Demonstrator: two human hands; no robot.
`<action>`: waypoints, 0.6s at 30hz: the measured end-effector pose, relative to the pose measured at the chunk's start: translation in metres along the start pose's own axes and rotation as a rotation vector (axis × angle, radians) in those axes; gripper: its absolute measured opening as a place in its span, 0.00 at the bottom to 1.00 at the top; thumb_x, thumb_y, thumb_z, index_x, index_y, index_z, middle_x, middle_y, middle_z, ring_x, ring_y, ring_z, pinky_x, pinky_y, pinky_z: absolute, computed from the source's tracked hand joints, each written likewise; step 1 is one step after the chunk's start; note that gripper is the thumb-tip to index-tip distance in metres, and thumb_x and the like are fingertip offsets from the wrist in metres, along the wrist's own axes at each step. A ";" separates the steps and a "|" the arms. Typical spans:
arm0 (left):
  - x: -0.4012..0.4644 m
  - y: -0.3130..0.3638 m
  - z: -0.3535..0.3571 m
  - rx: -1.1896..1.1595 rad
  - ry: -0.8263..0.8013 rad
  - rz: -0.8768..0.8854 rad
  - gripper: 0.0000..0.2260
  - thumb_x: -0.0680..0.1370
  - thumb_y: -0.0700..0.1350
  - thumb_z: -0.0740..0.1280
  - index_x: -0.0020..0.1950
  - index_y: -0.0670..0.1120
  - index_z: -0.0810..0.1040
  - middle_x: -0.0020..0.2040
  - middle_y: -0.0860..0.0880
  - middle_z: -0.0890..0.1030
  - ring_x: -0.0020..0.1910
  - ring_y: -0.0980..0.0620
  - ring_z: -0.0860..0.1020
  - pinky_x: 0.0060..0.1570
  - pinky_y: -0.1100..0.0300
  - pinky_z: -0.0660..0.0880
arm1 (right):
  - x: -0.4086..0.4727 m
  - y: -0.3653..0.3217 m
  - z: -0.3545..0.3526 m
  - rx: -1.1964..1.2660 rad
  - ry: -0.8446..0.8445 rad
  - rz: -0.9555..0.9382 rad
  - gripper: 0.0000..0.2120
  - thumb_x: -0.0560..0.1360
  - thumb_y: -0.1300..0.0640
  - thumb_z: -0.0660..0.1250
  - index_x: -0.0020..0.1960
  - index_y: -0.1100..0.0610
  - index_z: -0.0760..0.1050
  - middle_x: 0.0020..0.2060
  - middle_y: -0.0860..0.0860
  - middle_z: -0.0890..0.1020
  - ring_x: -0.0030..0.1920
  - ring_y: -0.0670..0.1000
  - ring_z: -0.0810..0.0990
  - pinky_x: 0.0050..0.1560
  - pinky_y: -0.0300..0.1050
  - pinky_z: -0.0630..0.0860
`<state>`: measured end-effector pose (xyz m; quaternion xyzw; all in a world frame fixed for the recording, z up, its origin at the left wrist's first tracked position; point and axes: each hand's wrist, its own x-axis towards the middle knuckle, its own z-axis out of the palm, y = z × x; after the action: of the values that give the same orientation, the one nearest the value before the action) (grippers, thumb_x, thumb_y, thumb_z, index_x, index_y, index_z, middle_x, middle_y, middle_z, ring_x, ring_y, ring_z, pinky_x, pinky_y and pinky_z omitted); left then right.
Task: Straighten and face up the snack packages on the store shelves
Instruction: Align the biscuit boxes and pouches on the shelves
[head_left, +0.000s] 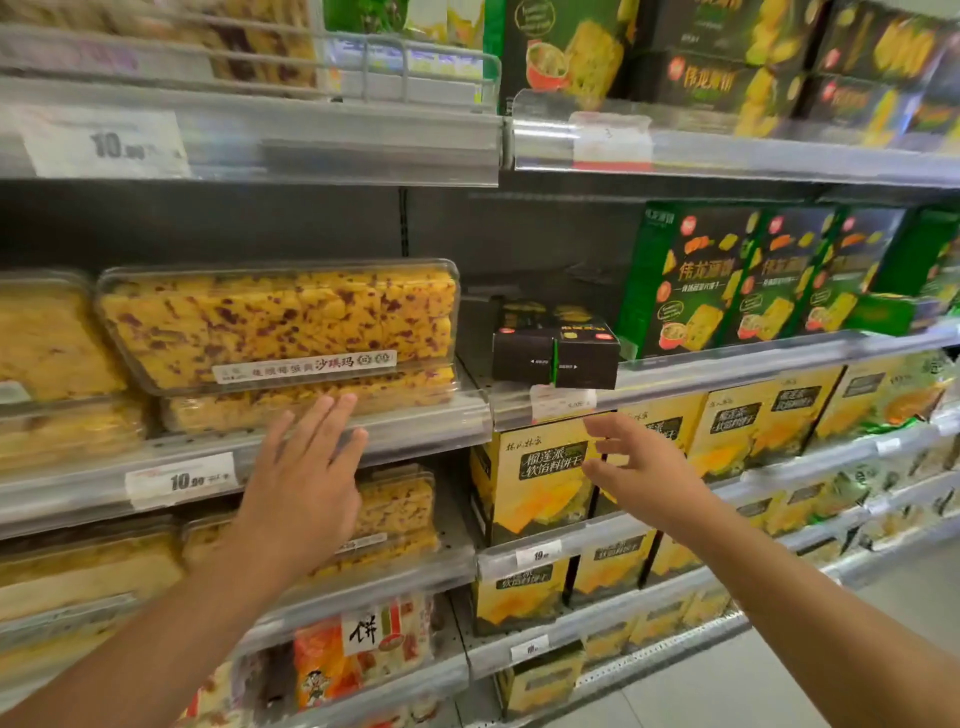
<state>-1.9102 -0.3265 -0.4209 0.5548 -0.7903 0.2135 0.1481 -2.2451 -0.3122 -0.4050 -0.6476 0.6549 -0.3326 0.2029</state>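
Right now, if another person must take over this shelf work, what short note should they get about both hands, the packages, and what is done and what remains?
Left hand: open and empty, fingers spread, in front of the shelf rail just below the clear trays of yellow sachima.
Right hand: open and empty, reaching up toward the small black box.
Done: the sachima trays sit stacked and face forward; the green cracker boxes stand upright.
Left: the black box lies flat and alone at the shelf edge, with a bare gap behind it; it likely needs to be stood up and faced. The yellow durian pie boxes below look tidy.
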 end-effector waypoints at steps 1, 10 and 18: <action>0.003 0.009 -0.003 -0.017 0.029 -0.010 0.21 0.66 0.40 0.77 0.58 0.40 0.81 0.71 0.37 0.71 0.71 0.37 0.68 0.68 0.36 0.65 | 0.004 0.006 -0.007 -0.007 0.017 0.009 0.21 0.76 0.54 0.70 0.68 0.48 0.71 0.60 0.43 0.77 0.61 0.46 0.76 0.55 0.48 0.79; 0.114 0.136 -0.031 -0.147 0.248 0.088 0.35 0.70 0.47 0.74 0.74 0.47 0.63 0.76 0.45 0.62 0.75 0.44 0.60 0.71 0.46 0.59 | 0.069 0.035 -0.059 -0.012 0.066 -0.332 0.40 0.71 0.56 0.76 0.72 0.39 0.55 0.67 0.38 0.61 0.54 0.40 0.75 0.47 0.36 0.79; 0.154 0.163 -0.015 -0.129 0.019 -0.106 0.33 0.75 0.57 0.67 0.77 0.55 0.57 0.75 0.52 0.62 0.73 0.51 0.58 0.68 0.50 0.65 | 0.113 0.046 -0.059 -0.158 -0.096 -0.583 0.41 0.72 0.51 0.74 0.74 0.38 0.52 0.73 0.33 0.50 0.63 0.44 0.73 0.55 0.45 0.79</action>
<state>-2.1163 -0.3962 -0.3634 0.5830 -0.7706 0.1593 0.2020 -2.3280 -0.4159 -0.3779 -0.8369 0.4550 -0.2940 0.0786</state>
